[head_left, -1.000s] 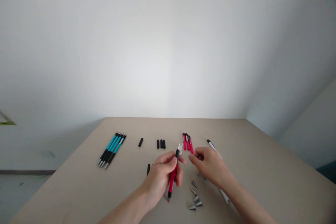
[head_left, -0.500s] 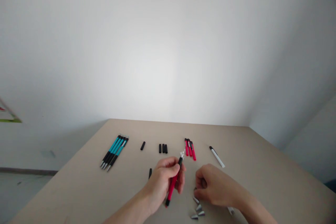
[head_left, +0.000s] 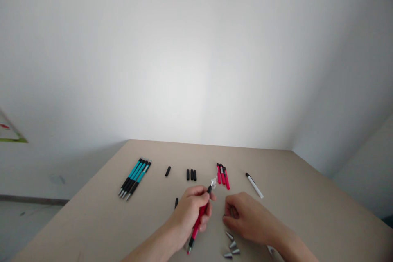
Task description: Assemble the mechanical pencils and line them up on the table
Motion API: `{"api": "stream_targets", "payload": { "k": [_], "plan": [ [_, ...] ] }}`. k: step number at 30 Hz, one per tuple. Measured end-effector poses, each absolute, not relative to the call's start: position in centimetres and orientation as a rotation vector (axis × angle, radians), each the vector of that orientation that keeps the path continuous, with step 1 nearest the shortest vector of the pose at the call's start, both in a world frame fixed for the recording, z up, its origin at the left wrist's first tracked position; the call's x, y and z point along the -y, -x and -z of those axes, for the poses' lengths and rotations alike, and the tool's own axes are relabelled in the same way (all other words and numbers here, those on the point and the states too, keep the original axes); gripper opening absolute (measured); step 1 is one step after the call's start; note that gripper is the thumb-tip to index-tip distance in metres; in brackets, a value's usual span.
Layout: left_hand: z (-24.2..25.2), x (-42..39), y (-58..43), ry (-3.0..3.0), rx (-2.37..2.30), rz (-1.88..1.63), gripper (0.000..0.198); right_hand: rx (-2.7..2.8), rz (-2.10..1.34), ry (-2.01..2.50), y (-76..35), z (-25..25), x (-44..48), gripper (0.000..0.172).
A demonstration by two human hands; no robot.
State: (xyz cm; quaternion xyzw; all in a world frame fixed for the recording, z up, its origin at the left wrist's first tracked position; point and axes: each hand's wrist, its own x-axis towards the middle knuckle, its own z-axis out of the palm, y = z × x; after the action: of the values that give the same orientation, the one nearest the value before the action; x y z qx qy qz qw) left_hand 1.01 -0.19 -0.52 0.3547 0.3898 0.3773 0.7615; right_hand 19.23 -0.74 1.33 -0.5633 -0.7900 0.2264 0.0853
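My left hand (head_left: 190, 208) is closed around a red and black pen body (head_left: 199, 217), held tilted with its clear tip (head_left: 213, 182) pointing up and away. My right hand (head_left: 245, 217) hovers just right of it with fingers curled in a pinch; what it holds, if anything, is too small to make out. Several silver cone tips (head_left: 231, 247) lie on the beige table (head_left: 291, 196) below my right hand.
Several teal and black pens (head_left: 135, 182) lie in a row at the left. A single black sleeve (head_left: 167, 171), three black sleeves (head_left: 190, 175), three red pen parts (head_left: 222, 175) and a white pen (head_left: 254, 185) lie farther back. Another black piece (head_left: 176, 202) lies left of my left hand.
My right hand dropped from beside the pen tip down to the silver tips, then rose a little with fingers pinched. The pen in my left hand tilted slightly lower.
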Motion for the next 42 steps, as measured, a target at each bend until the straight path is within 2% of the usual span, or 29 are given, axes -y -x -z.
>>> {"api": "stream_targets", "payload": {
  "k": [11,17,25,35,42],
  "plan": [
    [-0.6,0.6,-1.0,-0.909,-0.942,-0.681,0.033,2.203,-0.596,1.421,-18.2,-1.2,0.2,0.018],
    [-0.2,0.4,-1.0,-1.0,-0.945,-0.693,0.028,2.098,-0.7,1.273,-17.7,-1.2,0.3,0.019],
    [0.1,0.6,-1.1,-1.016,-0.919,-0.692,0.019,2.028,-0.686,1.215,-17.8,-1.3,0.5,0.015],
    [0.4,0.5,-0.9,-0.921,-0.891,-0.64,0.032,1.884,-0.601,1.334,-18.2,-0.4,-0.3,0.013],
    [0.2,0.7,-0.8,-0.923,-0.882,-0.591,0.03,1.873,-0.602,1.318,-18.5,0.1,-0.4,0.014]
  ]
}}
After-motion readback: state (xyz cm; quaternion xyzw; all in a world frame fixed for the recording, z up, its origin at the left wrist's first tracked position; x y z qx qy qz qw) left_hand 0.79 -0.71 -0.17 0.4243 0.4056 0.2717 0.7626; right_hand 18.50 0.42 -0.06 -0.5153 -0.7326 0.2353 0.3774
